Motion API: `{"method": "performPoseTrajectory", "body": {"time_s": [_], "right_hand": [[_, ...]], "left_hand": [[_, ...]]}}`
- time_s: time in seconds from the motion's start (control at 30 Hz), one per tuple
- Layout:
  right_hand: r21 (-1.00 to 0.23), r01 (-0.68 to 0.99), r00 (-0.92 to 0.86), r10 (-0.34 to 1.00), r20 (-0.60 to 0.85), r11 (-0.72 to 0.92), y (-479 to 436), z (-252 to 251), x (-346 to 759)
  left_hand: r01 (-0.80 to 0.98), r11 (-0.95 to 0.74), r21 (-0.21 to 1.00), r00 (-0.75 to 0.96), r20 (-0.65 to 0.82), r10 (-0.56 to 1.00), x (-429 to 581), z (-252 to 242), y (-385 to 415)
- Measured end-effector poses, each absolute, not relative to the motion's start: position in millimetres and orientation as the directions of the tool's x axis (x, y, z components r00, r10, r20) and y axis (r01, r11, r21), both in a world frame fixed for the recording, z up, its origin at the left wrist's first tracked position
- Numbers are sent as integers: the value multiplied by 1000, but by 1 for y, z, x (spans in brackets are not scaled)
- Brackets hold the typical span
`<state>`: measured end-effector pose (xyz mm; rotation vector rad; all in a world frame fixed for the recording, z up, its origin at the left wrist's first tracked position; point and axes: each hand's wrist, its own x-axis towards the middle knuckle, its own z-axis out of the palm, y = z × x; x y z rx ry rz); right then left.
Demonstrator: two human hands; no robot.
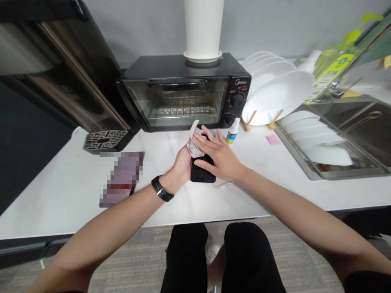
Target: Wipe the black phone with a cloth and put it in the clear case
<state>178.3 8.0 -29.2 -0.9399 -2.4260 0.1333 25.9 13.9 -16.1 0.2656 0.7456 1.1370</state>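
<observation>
A black phone point(203, 173), dark face up, lies in my left hand point(182, 163), whose palm is under and beside its left edge. My right hand point(220, 158) rests over the phone with its fingers spread, the fingertips touching a crumpled white cloth or tissue point(195, 149) on the phone's upper part. A small white spray bottle point(233, 131) with a blue and yellow label stands just beyond my right hand. Something clear and thin point(224, 185), perhaps a phone case, lies partly hidden below my right hand.
Behind my hands is a black toaster oven point(183, 103) with a white pot point(204, 30) on top. White plates point(277, 95) stand in a rack at right, beside the sink point(311, 173). A blurred-out flat item point(124, 177) and a black machine point(105, 140) are left; a pink note point(274, 140) lies right.
</observation>
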Motion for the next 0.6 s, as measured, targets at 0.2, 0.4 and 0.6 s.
{"method": "performPoseTrajectory", "body": {"time_s": [0.2,0.4,0.6], "right_hand": [[-299,374,-750,476,459,878,-1,-24,178],[-305,607,-551,665,504,734,3,-28,179],[-290,589,-585,646,491,754,7,-27,178]], "left_hand": [[-779,206,592,10,-317,948,3,-1,29],[-765,263,587,80,-319,944,10,-3,26],[-703,437,561,247,-383,890,22,-3,11]]}}
